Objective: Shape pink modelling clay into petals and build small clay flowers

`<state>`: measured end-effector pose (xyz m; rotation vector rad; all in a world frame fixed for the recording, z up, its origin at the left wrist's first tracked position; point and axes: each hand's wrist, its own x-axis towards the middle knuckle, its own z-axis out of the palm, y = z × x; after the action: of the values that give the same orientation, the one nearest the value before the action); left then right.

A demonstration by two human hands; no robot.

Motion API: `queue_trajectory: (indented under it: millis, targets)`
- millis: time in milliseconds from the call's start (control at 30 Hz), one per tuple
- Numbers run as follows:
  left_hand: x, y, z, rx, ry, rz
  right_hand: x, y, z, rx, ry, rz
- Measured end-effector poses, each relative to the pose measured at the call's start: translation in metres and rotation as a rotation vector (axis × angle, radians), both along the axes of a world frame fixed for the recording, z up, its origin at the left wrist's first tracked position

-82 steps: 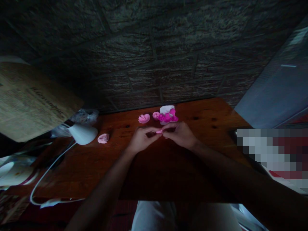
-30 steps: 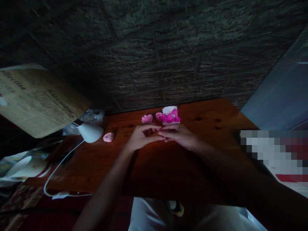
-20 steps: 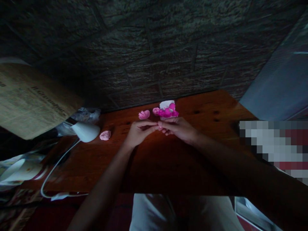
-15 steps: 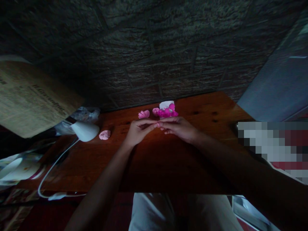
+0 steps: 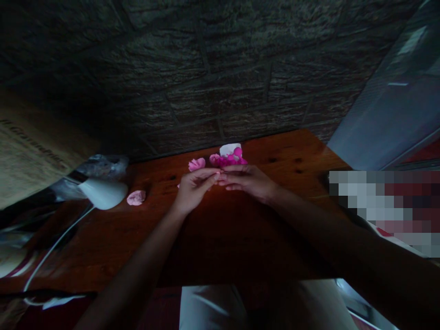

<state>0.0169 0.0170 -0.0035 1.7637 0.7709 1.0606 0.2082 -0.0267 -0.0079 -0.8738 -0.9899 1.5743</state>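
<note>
My left hand [image 5: 192,190] and my right hand [image 5: 249,182] meet fingertip to fingertip above the wooden table. Both are closed in a pinch around a tiny pink piece, mostly covered by the fingers; its kind cannot be made out. Just behind the hands lie bright magenta round petal-like pieces [image 5: 232,160], partly hidden by my right hand, against a small white piece [image 5: 229,149]. Left of these are a small pink crumpled piece [image 5: 214,159] and a pink ruffled flower-like piece [image 5: 197,164]. Farther left sits a pale pink crumpled lump [image 5: 136,197].
A white cone-shaped object [image 5: 106,193] with a white cable [image 5: 57,247] stands at the left, beside clear plastic [image 5: 110,166] and a printed brown paper bag [image 5: 27,156]. The wooden table [image 5: 275,158] backs onto a dark stone-patterned wall [image 5: 233,91]. A grey-blue panel [image 5: 385,110] rises at the right.
The camera view has swung slightly right, so the table things appear farther left. My hands stay joined at the fingertips, and my right fingers have shifted slightly. A pink bit now shows beside my left hand.
</note>
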Motion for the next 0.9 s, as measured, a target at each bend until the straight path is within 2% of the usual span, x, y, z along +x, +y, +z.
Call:
queue_trajectory:
  millis: [267, 600, 900]
  targets:
    - [-0.0011, -0.0028, 0.0055, 0.011, 0.004, -0.104, 0.0009, -0.0034, 0.0013, -0.004, 0.009, -0.018]
    - [-0.0037, 0.0038, 0.0001, -0.224, -0.21, -0.031, -0.0062, -0.0065, 0.0024, -0.023, 0.009, 0.102]
    - [-0.0043, 0.0012, 0.0009, -0.239, -0.201, -0.054, -0.0077, -0.0076, -0.0014, -0.007, -0.013, 0.243]
